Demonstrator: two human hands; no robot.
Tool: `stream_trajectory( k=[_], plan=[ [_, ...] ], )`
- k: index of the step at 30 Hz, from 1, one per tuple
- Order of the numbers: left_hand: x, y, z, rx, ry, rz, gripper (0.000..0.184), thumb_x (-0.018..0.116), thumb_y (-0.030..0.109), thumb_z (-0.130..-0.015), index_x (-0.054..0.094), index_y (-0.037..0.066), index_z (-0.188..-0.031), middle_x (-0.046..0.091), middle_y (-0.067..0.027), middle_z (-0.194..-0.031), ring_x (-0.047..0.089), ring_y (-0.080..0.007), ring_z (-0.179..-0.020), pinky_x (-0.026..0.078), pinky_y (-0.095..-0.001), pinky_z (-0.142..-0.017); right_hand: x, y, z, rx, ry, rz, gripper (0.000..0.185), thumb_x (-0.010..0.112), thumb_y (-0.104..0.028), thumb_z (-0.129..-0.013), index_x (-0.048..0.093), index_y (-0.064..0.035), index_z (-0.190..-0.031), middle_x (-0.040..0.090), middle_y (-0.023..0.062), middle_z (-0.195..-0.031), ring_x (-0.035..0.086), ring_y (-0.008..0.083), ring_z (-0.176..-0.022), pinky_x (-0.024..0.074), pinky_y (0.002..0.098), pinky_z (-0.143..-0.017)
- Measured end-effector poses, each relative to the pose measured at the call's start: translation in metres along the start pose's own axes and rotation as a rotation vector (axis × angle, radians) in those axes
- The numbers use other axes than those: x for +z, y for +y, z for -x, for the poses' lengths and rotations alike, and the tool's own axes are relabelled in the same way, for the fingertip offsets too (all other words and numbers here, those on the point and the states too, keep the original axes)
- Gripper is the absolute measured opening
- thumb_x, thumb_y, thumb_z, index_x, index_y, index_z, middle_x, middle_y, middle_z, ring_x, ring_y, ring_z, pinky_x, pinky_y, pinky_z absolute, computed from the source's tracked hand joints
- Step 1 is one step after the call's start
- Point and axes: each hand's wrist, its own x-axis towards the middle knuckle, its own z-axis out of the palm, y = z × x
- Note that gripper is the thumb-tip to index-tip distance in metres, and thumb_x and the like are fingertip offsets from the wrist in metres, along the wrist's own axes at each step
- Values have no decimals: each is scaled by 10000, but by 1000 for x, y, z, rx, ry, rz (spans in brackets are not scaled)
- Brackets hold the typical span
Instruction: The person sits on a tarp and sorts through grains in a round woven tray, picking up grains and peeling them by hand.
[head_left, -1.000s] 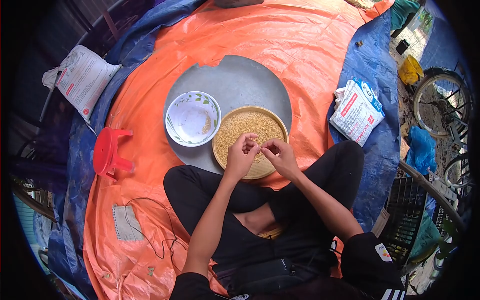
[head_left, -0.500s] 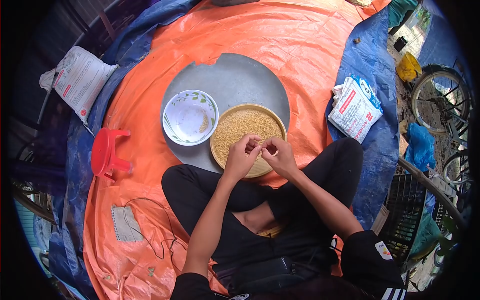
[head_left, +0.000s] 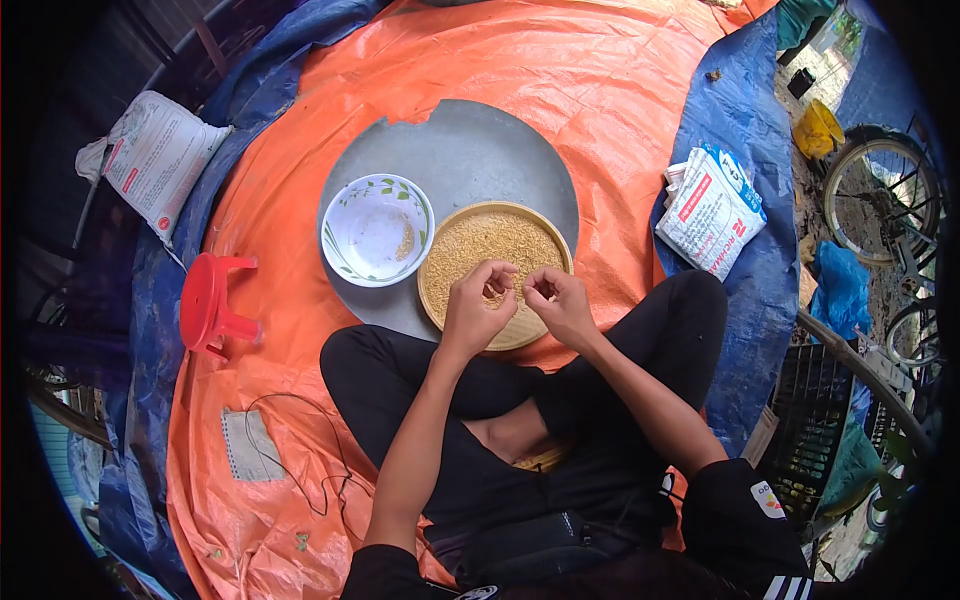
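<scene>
A round woven tray [head_left: 525,331] of golden grains [head_left: 495,238] rests on a grey round board [head_left: 480,130], close to my crossed legs. Over the tray's near half is my left hand [head_left: 482,303], its fingers curled and thumb near the fingertips. My right hand [head_left: 558,303] is just to the right, also curled in a pinch, with a small gap between the two. Whatever the fingertips hold is too small to make out. A white bowl with green leaf patterns [head_left: 376,231] stands left of the tray, with a few grains inside.
An orange tarp [head_left: 270,210] lies over a blue one [head_left: 740,330]. A red stool [head_left: 205,303] lies tipped at the left, near a full white sack [head_left: 160,165]. Folded sacks [head_left: 712,215] lie at the right, with a black crate [head_left: 808,420] and bicycle beyond. A notebook [head_left: 250,446] lies lower left.
My hands have moved slightly apart; before, their fingertips met over the tray. The view has shifted a little.
</scene>
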Motion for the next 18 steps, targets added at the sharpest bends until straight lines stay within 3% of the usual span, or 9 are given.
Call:
stream_trajectory(
  k=[3,11,18],
  plan=[
    [0,1,1,33,-11,-38,310,695,5,-762,658,52,-1067,654,-38,-811,621,-134,-730,492,-278,-680,0,0,1,-6,-23,-23,38,645,-43,-878,645,-6,-869,622,-12,-760,560,38,-690,450,210,-616],
    [-1,5,2,131,2,-91,338,709,-15,-731,639,57,-1054,649,-53,-801,628,-165,-721,490,-298,-663,0,-10,4,40,-93,-98,44,648,-56,-899,637,-15,-890,605,-38,-794,525,28,-734,421,207,-667],
    [0,4,2,165,12,-134,349,711,-26,-724,632,56,-1054,649,-58,-805,633,-174,-722,491,-301,-659,2,-8,3,53,-101,-179,44,630,-36,-901,628,1,-876,603,-22,-785,535,28,-715,441,202,-634]
  ],
)
